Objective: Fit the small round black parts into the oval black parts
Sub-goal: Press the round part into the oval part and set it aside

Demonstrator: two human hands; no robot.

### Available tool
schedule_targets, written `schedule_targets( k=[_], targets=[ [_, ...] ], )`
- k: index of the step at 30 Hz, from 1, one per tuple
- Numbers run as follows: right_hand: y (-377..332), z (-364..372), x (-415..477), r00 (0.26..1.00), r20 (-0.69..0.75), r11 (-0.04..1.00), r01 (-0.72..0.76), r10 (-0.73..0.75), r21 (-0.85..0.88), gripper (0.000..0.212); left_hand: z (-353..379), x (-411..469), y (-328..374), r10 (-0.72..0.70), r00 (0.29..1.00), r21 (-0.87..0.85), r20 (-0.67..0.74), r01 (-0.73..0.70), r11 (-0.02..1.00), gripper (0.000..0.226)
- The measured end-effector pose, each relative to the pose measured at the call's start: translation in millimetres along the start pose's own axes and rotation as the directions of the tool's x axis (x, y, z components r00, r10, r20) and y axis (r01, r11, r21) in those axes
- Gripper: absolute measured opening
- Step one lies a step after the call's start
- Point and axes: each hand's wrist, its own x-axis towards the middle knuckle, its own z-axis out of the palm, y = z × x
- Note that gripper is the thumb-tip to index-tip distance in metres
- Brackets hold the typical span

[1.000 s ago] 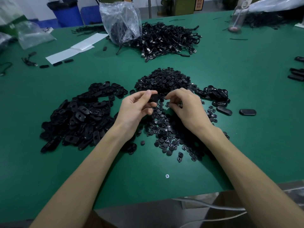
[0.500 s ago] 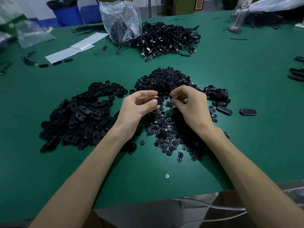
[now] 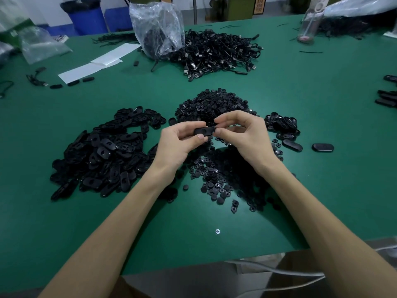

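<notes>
Oval black plastic part [image 3: 203, 131] held mid-air over small round black parts [image 3: 214, 102] heaped on green table [image 3: 322, 190]. L hand [image 3: 180, 143] grips its left end; R hand [image 3: 247, 134] pinches right end. Advice: steady w/ L, press insert in square.

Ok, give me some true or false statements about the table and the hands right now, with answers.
1. The left hand and the right hand pinch the same oval part. True.
2. The big pile of oval parts lies right of the hands. False: the pile of oval parts lies to their left.
3. A clear plastic bag stands at the back beside a heap of cables. True.
4. The table top is red. False: the table top is green.
5. The small round parts sit in a box. False: the small round parts lie loose on the table.
</notes>
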Motion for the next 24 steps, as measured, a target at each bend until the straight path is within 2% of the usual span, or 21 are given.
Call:
schedule_targets(
  k=[11, 18, 24],
  targets=[
    [-1.3, 1.3, -0.3, 0.997, 0.056, 0.999, 0.044, -0.044, 0.014, 0.016, 4.3, -3.8, 2.6, 0.069, 0.997, -0.039, 0.045, -0.067, 0.997, 0.03],
    [-5.9, 2.2, -3.5, 0.995, 0.087, 0.999, 0.051, -0.051, -0.003, 0.023, 1.1, -2.1, 1.1, 0.098, 0.995, 0.064, -0.025, -0.096, 0.993, 0.022],
    [-7.9, 2.3, -4.4, 0.995, 0.084, 0.999, 0.044, -0.043, -0.008, 0.018, -0.9, 0.2, 0.1, 0.138, 0.989, 0.15, -0.048, -0.129, 0.98, 0.019]
  ],
)
